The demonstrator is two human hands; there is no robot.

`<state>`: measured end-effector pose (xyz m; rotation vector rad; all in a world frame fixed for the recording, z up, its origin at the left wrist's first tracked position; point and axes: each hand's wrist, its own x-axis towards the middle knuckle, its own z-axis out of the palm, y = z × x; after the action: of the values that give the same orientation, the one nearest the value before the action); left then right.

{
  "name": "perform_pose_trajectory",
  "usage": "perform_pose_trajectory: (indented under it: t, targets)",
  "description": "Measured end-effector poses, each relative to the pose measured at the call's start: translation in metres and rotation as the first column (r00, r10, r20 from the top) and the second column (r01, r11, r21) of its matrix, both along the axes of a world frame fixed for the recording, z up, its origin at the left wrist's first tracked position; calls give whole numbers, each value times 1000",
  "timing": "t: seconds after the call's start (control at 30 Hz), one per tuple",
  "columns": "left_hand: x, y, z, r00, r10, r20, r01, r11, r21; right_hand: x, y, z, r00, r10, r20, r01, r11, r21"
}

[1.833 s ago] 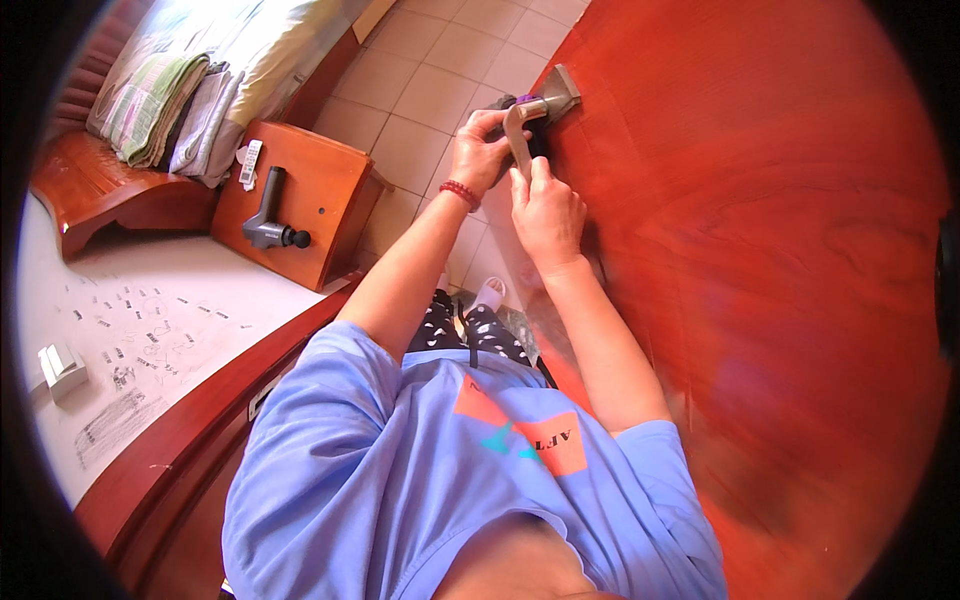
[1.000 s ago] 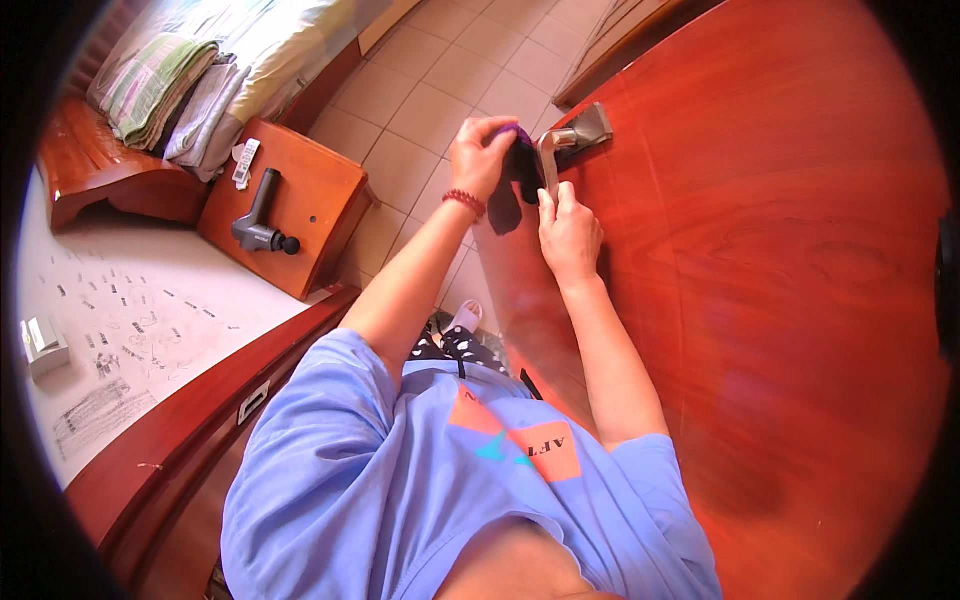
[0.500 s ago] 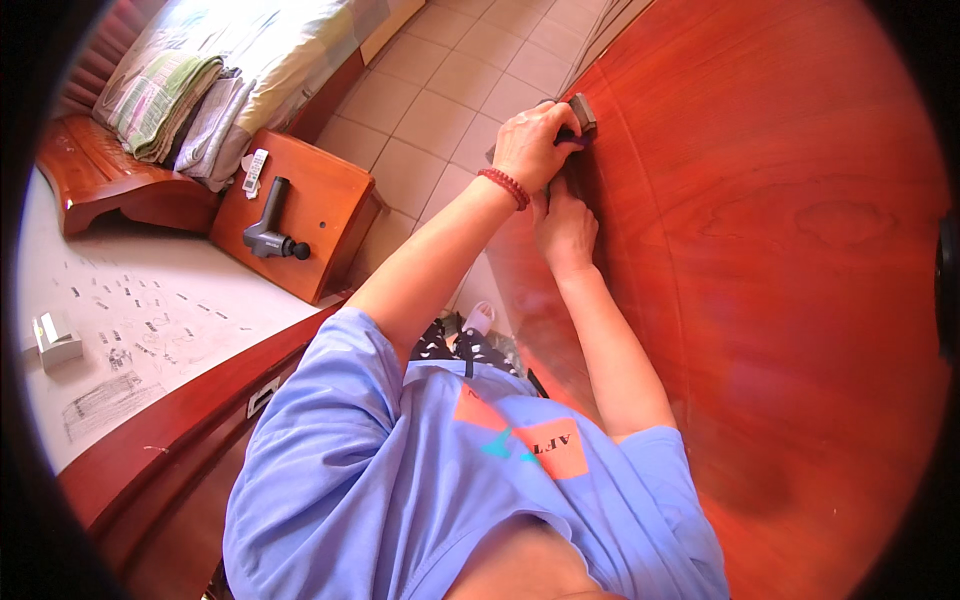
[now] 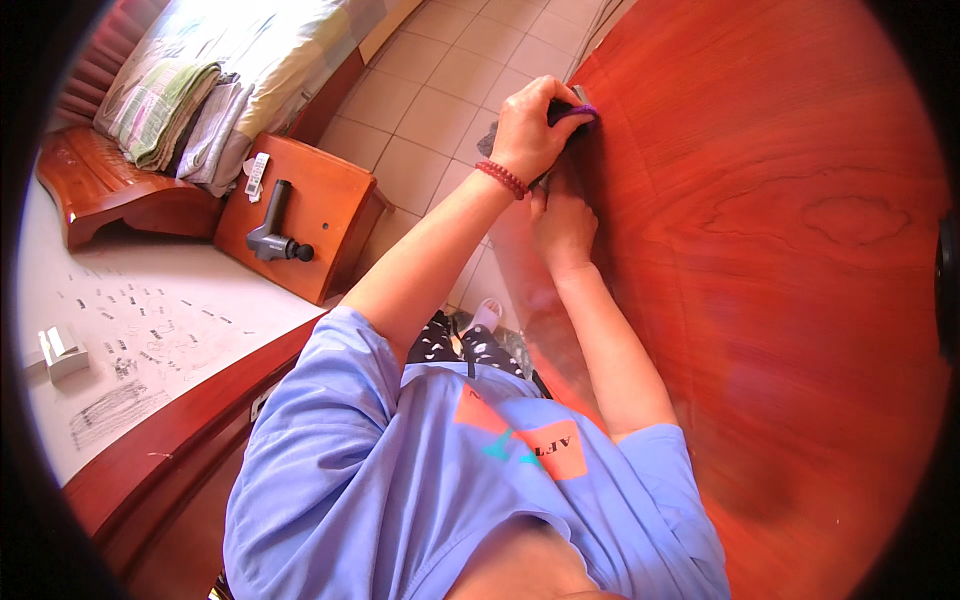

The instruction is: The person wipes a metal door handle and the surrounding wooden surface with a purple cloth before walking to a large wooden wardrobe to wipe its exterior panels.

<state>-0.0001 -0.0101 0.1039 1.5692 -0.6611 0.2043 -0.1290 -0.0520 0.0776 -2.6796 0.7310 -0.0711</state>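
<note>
My left hand (image 4: pixel 530 130), with a red bead bracelet (image 4: pixel 502 179) on its wrist, is closed on a dark cloth with a purple edge (image 4: pixel 585 113). The cloth is bunched at the far edge of a large reddish wooden panel (image 4: pixel 760 250). A grey part of it sticks out on the left side of the hand. What lies beneath the cloth is mostly hidden. Close below that wrist, my right hand (image 4: pixel 565 230) is curled beside the panel's edge, thumb upward. Its other fingers are largely covered, so what it grips does not show.
To the left, a small wooden nightstand (image 4: pixel 345 215) bears a black massage gun (image 4: pixel 275 232) and a white remote control (image 4: pixel 256 175). Behind it is a bed with folded blankets (image 4: pixel 165 110). A white marked tabletop (image 4: pixel 200 290) carries a small white box (image 4: pixel 62 355). The floor is tiled (image 4: pixel 435 120).
My left hand has shifted slightly up and turned. The purple-edged cloth now covers most of a grey blocky piece that showed by the fingers before. The right hand has barely moved.
</note>
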Motion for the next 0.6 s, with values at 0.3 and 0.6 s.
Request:
perform_pose_trajectory:
  t: [0.3, 0.6]
  targets:
    - [3, -4, -21, 981, -78, 179, 17, 947, 320, 1, -18, -4, 998, -2, 61, 6, 998, -60]
    - [5, -17, -6, 981, -52, 185, -4, 956, 292, 8, -23, -7, 998, -55, -40, 54, 998, -18]
